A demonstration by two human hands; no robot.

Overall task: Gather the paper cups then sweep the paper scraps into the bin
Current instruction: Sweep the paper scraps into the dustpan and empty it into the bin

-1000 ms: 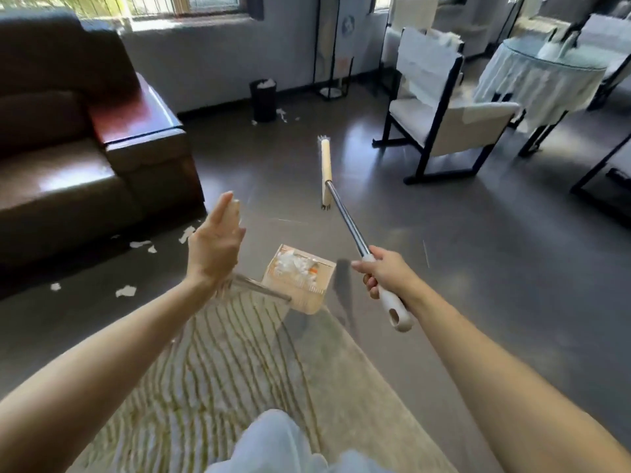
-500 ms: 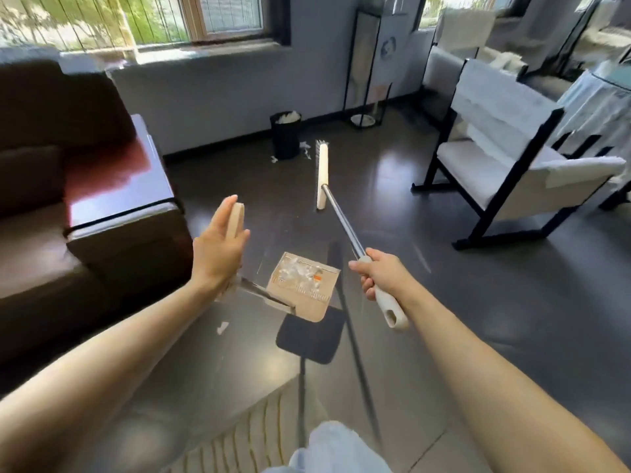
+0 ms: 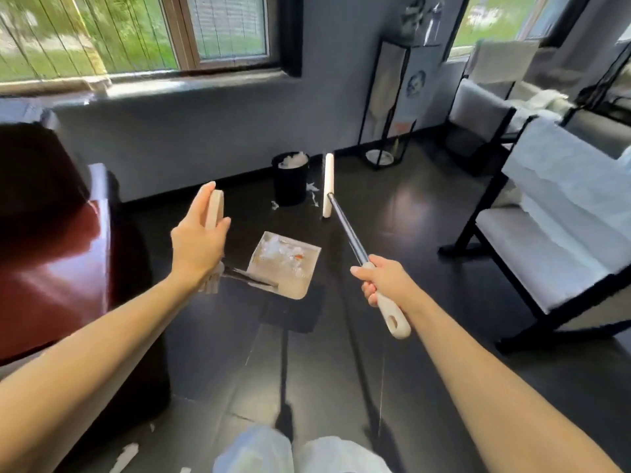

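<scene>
Head view, blurred at the edges. Left hand (image 3: 198, 240) raised; its fingers (image 3: 201, 206) lie straight and pressed together along one side of a flat cream plastic grip, thumb clamping the other side. From that grip a thin metal rod runs down to the dustpan (image 3: 293, 290), a shallow cream tray with a squared rim, held above the floor (image 3: 426, 233). In the pan: scraps (image 3: 283, 250), crumpled white paper with one orange fleck. Right hand (image 3: 384, 281) has its fingers (image 3: 367, 291) wrapped round the cream grip of the broom (image 3: 346, 230); the grip end has an oval hanging hole. The shaft is bright, smooth metal; the head (image 3: 328, 186) is a narrow cream bar, seen end-on, just beside the bin (image 3: 290, 184). Bin: black, cylindrical, against the wall, heaped with white paper. Loose bits (image 3: 312, 187) lie at its base. Floor dark and glossy. Glossy red-brown sofa (image 3: 51, 250) to the left; black-framed, white-cushioned chair (image 3: 553, 216) to the right.
</scene>
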